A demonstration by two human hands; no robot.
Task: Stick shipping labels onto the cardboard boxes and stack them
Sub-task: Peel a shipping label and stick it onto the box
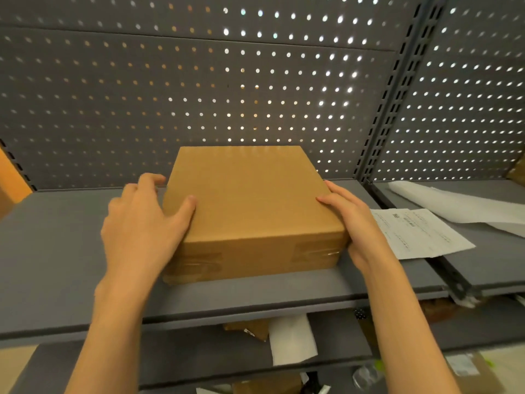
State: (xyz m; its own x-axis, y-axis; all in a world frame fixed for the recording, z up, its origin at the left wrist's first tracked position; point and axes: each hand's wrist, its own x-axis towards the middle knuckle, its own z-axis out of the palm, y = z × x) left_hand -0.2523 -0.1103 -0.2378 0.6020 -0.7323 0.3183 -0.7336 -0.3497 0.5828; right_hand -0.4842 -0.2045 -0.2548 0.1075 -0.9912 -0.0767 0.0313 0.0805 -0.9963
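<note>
Resting flat on a grey shelf (71, 251) in the head view, the cardboard box (250, 206) is plain brown, closed, with clear tape patches on its near side face and no label showing on its top. The left hand (142, 223) clasps its left edge, thumb laid on the top, fingers spread along the far side. The right hand (352, 223) presses its right side, fingers straight and together. Bare shelf lies open to the left of the box. A printed label sheet (420, 234) lies just right of it, white paper (454, 206) beyond. The perforated back panel (199, 81) stands close behind. Its long axis appears to run from front to back, skewed slightly leftward at the far end.
</note>
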